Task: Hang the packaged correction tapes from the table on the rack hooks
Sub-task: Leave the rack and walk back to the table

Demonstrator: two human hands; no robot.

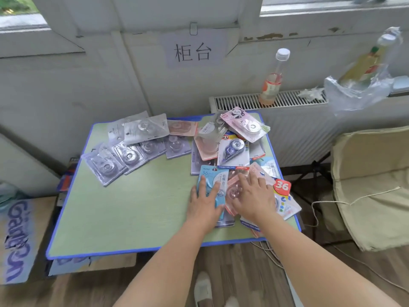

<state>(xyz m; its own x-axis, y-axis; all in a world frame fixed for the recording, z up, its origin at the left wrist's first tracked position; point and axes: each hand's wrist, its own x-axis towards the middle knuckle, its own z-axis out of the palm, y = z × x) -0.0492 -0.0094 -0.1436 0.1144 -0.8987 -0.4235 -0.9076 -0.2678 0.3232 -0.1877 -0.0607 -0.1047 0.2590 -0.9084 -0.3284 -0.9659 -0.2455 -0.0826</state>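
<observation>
The packaged correction tapes lay in two loose heaps on the pale green, blue-edged table [124, 209]: a fan of clear and lilac blister packs [124, 151] toward the far left corner, and a mixed pile of pink, white and blue cards [232, 142] along the right side; none, as far as I could see, had reached a hook, and the rack itself was nowhere in my view. I judged the task to be at its opening step, the picking-up; my left hand [204, 204] lay flat, fingers straight and slightly spread, on a light blue card pack printed "36" [211, 180] at the near edge of the right pile, holding nothing; my right hand [252, 196], fingers likewise extended, pressed on a pink-backed blister pack [232, 191] just beside it, with a white card bearing a red "36" badge [282, 187] peeking out at its right. Neither hand had closed on anything. The next move, in my reading, called for curling fingers under one pack's edge, lifting it free of its overlapping neighbours, then turning toward the rack. Behind the table, a clear plastic bottle of peach-coloured drink [272, 85] stood on the white radiator [243, 100].
</observation>
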